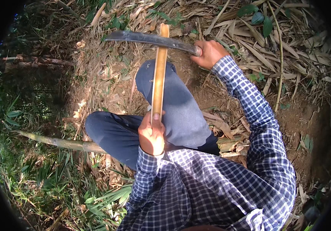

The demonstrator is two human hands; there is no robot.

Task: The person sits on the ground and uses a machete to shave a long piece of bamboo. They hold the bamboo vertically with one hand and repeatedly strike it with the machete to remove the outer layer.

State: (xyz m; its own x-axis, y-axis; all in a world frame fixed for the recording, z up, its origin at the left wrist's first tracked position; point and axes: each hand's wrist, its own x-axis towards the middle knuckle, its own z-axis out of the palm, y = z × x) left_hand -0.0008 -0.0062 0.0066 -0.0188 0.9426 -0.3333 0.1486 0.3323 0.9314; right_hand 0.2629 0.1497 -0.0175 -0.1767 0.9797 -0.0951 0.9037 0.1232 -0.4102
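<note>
My left hand grips the near end of a split bamboo strip, thumb laid along its pale hollow inner face. The strip points away from me, above my bent knee. My right hand is closed round the handle of a machete, out to the far right. Its long, slightly curved dark blade reaches leftward across the far part of the strip. Whether the blade touches the strip or only passes over it, I cannot tell. Most of the handle is hidden inside my fist.
My legs in blue trousers are bent beneath the strip. A bamboo pole lies at the left, running toward my legs. Dry bamboo leaves cover the ground at the far right, with a thin upright stem among them. Green undergrowth fills the left.
</note>
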